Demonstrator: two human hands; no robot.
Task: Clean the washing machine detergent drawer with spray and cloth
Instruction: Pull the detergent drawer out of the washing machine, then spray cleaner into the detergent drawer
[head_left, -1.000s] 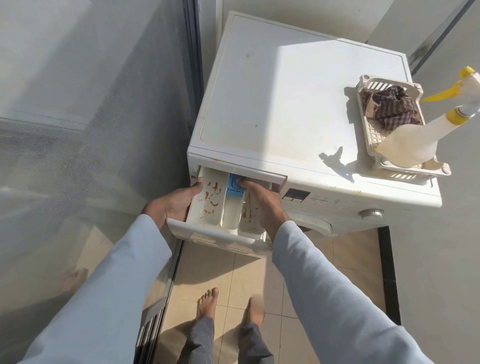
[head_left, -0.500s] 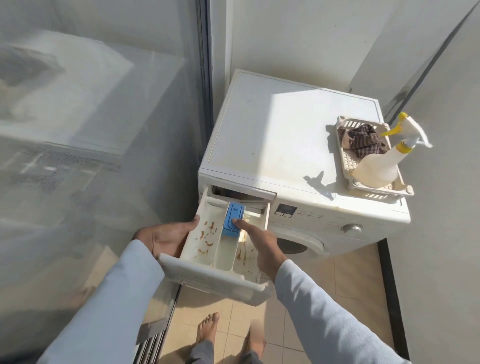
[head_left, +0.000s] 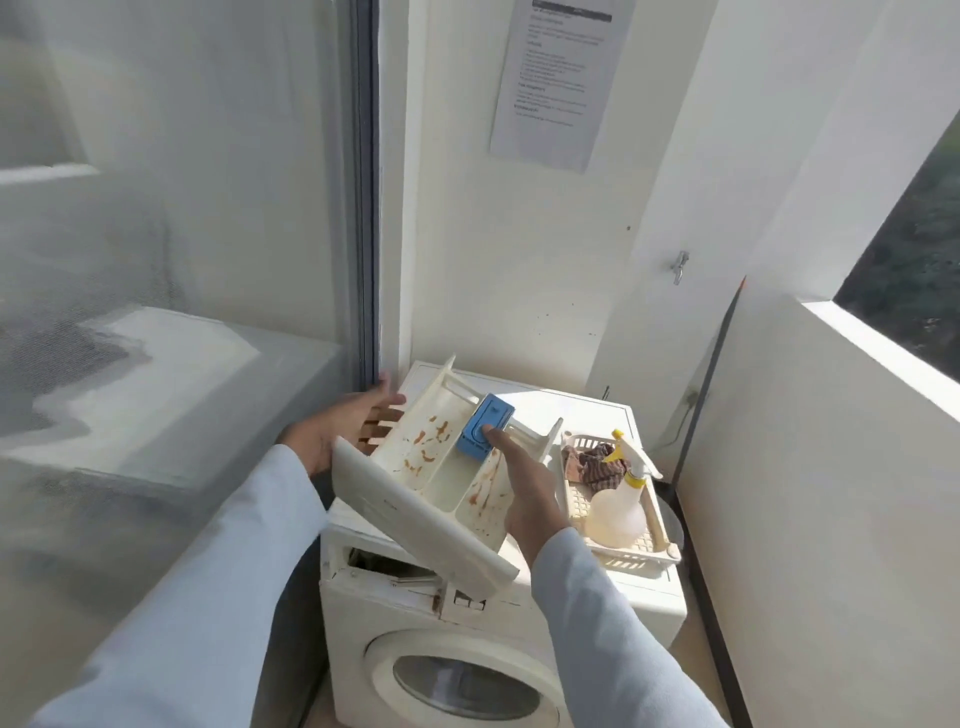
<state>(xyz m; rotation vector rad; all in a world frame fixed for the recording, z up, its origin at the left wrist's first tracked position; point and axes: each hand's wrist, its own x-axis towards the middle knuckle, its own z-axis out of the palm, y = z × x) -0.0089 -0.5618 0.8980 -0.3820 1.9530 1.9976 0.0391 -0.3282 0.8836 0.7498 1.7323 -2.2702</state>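
The white detergent drawer (head_left: 431, 483), streaked with brown stains and carrying a blue insert (head_left: 480, 428), is out of the washing machine (head_left: 415, 613) and held above its top. My left hand (head_left: 343, 423) supports the drawer's left side from beneath. My right hand (head_left: 524, 488) grips its right side, one finger on the blue insert. The empty drawer slot (head_left: 387, 566) gapes at the machine's upper left. A pale spray bottle (head_left: 621, 504) with a yellow nozzle and a brown checked cloth (head_left: 595, 467) lie in a cream basket (head_left: 639, 556) on the machine's right.
A glass sliding door with mesh (head_left: 171, 312) fills the left. White walls close in behind and on the right; a printed sheet (head_left: 556, 78) hangs above the machine. The round porthole door (head_left: 462, 680) faces me below.
The drawer has come fully out of its slot and risen above the machine top, held in both hands. The camera has tilted upward and pulled back.
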